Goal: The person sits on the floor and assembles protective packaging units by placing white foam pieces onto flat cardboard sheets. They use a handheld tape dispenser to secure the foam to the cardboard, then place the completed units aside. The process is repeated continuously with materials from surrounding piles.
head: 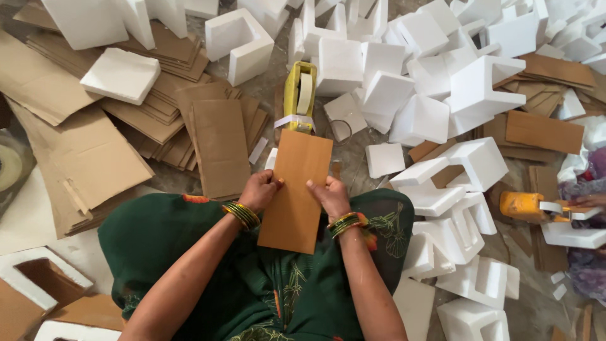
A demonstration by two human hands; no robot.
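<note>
1. Brown cardboard panel [297,189]: a flat rectangle, held over the person's lap. Its long axis runs away from the body, tilted slightly to the right at the far end.
2. Left hand [260,191]: clenched on the panel's left long edge, thumb on top, at about mid-length.
3. Right hand [329,194]: gripping the right long edge, directly opposite the left hand (both equally near; neither leads).
4. Yellow tape dispenser [300,96]: on the floor just beyond the panel's far short edge, almost in line with its long axis.
5. White foam blocks [435,101]: heaped to the right and ahead.
6. Stacked cardboard sheets [218,148]: to the left, near the panel.
7. Second dispenser [525,205]: orange, far right, beside another person's hand.
</note>
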